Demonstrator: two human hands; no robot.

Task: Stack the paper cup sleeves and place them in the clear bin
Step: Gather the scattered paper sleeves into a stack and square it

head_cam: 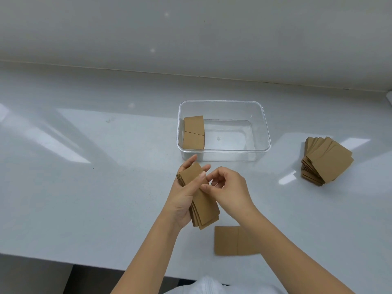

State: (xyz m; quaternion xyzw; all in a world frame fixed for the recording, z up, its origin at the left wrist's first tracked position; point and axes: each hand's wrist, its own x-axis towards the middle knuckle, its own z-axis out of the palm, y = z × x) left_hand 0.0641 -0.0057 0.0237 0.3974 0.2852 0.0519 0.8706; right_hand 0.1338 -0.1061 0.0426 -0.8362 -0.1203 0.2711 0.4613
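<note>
My left hand (183,195) grips a small stack of flat brown paper cup sleeves (204,205), held lengthwise above the counter. My right hand (230,190) touches the stack's top sleeve with thumb and fingertips, fingers curled. The clear bin (263,115) stands just beyond my hands; a stack of sleeves (193,132) rests against its left wall. One single sleeve (231,240) lies flat on the counter below my right forearm. A larger fanned pile of sleeves (326,160) sits on the counter to the right.
The white counter (84,166) runs back to a white wall (191,39). Its front edge is near the bottom left, with a dark gap (67,276) below it. White clothing (203,287) shows at the bottom centre.
</note>
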